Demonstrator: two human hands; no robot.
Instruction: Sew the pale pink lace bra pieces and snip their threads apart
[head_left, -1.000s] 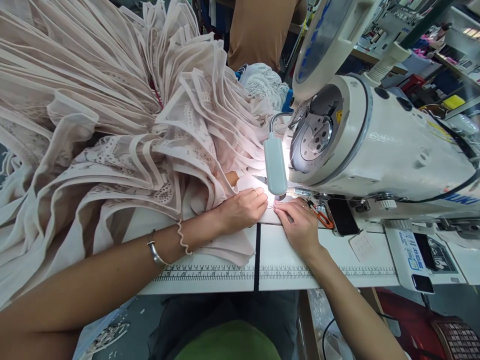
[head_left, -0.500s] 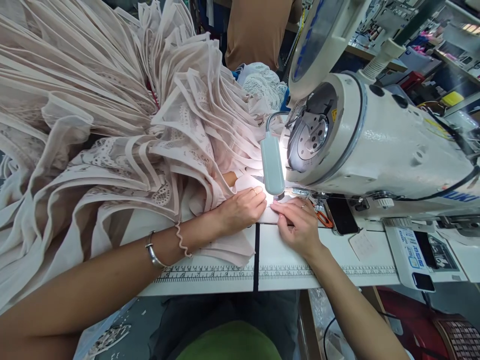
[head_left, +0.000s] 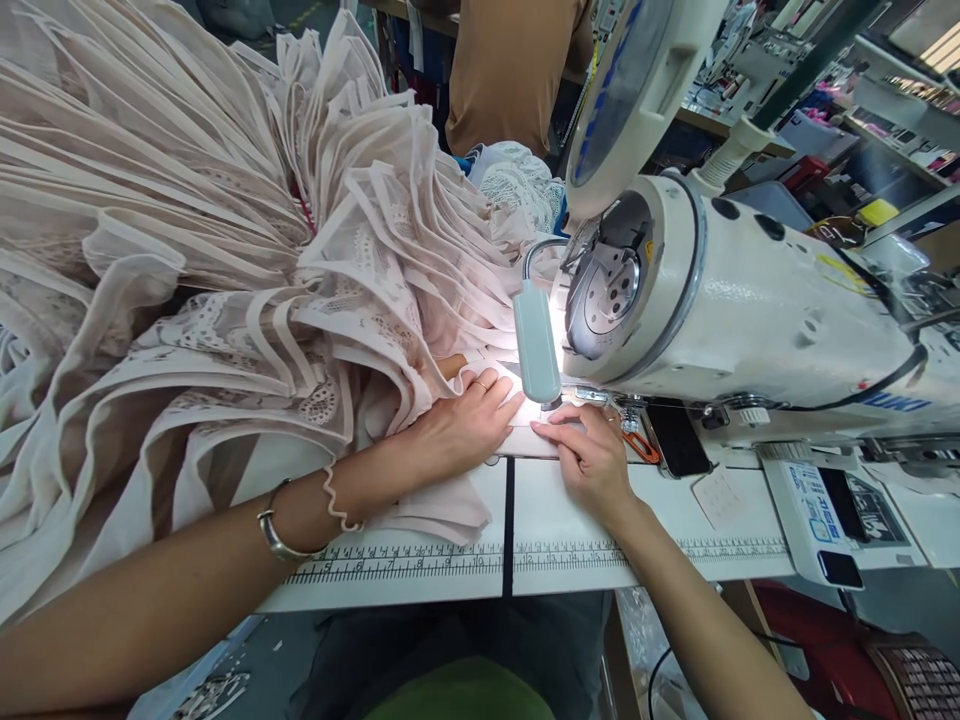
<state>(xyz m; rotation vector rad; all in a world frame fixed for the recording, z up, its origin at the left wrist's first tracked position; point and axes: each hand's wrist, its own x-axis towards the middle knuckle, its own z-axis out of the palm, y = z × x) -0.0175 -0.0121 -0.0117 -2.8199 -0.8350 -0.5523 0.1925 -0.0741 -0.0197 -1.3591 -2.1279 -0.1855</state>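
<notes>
Both hands flat, fingers extended: left hand (head_left: 466, 420), right hand (head_left: 592, 460) pressing pink fabric (head_left: 525, 440) under lamp (head_left: 535, 342).

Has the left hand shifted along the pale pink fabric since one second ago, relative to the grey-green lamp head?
Barely: the left hand stays flat on the pale pink fabric, just left of the lamp head.

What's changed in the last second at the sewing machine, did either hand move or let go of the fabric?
Little changed. The left hand has slid a bit further along the pale fabric piece toward the needle area, fingers spread flatter. The right hand stays pressed on the same piece beside the lamp. Neither hand let go. The pile of pleated fabric, the sewing machine and the table kept their places; only the view shifted slightly.
</notes>
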